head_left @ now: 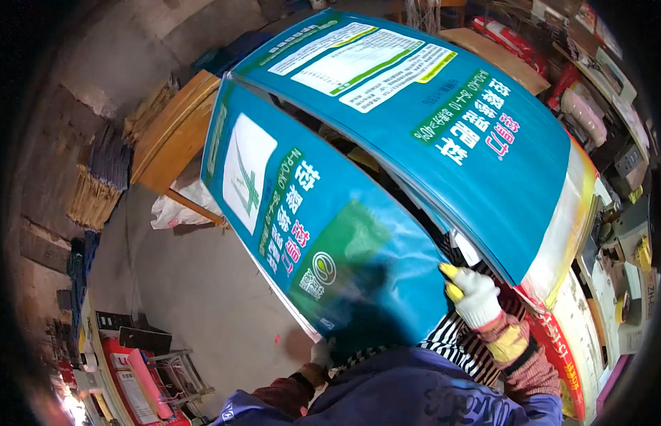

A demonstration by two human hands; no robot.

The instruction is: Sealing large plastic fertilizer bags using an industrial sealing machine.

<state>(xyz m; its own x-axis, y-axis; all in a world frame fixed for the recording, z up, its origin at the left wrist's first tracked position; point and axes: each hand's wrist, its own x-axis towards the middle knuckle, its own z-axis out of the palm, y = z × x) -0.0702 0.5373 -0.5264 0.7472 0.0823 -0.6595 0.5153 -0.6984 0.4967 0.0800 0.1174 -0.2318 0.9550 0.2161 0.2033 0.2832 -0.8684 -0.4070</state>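
Observation:
A flat teal printed sack [359, 241] lies in front of me, its near edge against my body. It has white lettering, a green patch and a pale picture panel. My right hand [476, 295], in a white glove with yellow fingertips, is closed on the sack's near right corner. My left hand [322, 353] is at the near left corner; its fingers are hidden by the sack and shadow. To the right lies a stack of similar flat teal sacks [451, 142], bending down at its near end, with a dark gap between it and the nearer sack.
A wooden board [178, 135] and a white crumpled bag [185, 206] are beyond the sack's left side. Bundled sacks [100, 177] stand by the left wall. A metal-framed rack [185, 376] and a red package [124, 369] are lower left. Cluttered shelving [629, 248] lines the right.

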